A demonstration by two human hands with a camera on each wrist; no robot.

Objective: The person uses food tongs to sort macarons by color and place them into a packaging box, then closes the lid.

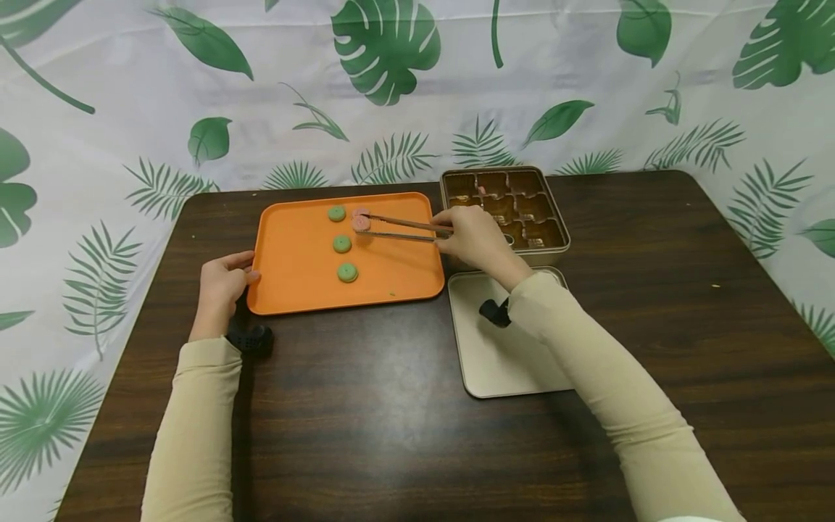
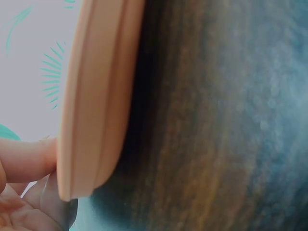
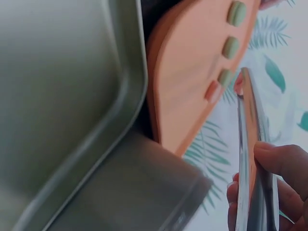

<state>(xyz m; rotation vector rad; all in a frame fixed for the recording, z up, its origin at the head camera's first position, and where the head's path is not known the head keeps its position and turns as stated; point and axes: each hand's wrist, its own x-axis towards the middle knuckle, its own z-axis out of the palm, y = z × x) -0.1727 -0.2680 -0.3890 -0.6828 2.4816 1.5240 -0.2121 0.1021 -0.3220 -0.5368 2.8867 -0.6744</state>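
My right hand (image 1: 476, 235) holds a pair of metal tongs (image 1: 407, 235). Between the tong tips is a pink macaron (image 1: 362, 224), which in the right wrist view appears above the orange tray (image 1: 293, 254). Another pink macaron (image 3: 212, 90) lies on the tray, partly covered by the held one in the head view. Three green macarons (image 1: 342, 244) lie in a rough column on the tray. At the tray's left edge, my left hand (image 1: 222, 286) pinches the rim, thumb on one side and fingers on the other in the left wrist view.
A tin (image 1: 557, 254) with a brown divided insert stands right of the tray; small pink and green bits show in its compartments. In front of it lies a pale flat lid (image 1: 472, 362), partly under my right forearm. A leaf-patterned curtain (image 1: 280, 94) hangs behind the dark wooden table (image 1: 365, 435).
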